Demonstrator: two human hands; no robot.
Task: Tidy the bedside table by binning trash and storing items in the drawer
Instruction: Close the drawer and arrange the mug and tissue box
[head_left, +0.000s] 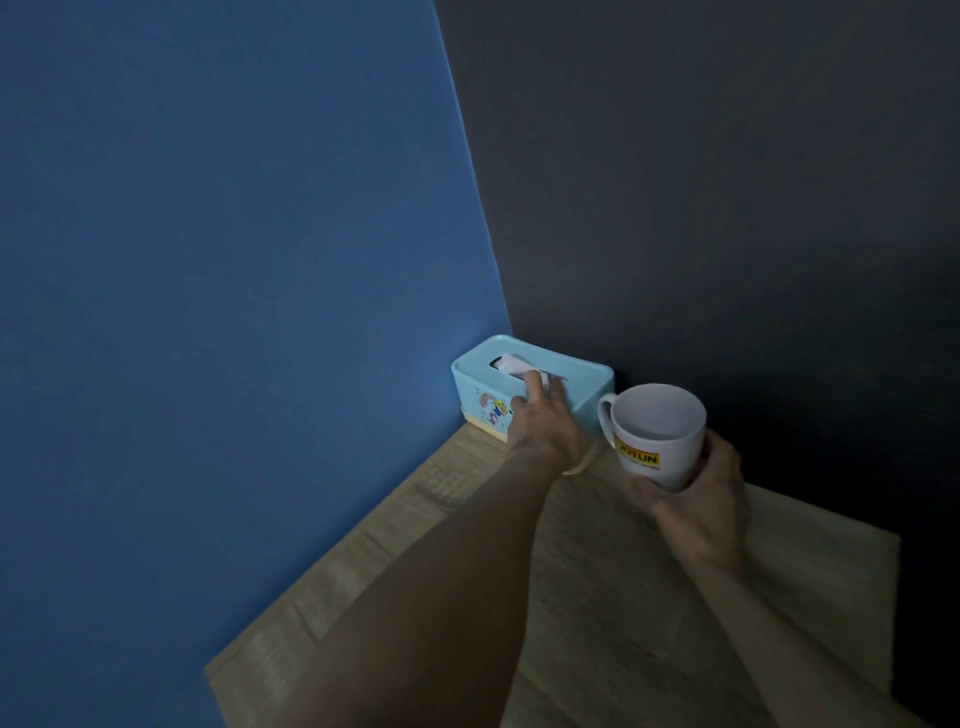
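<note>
White mug (655, 436) tilted in right hand (698, 499), handle pointing left.

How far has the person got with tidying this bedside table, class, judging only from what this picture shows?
Done: most of the bedside table top in view lies bare. In hand: the right hand holds a white mug lifted off the top, while the left hand reaches the tissue poking from the blue tissue box in the corner. Left: mug unstored; no drawer or bin in view.
</note>
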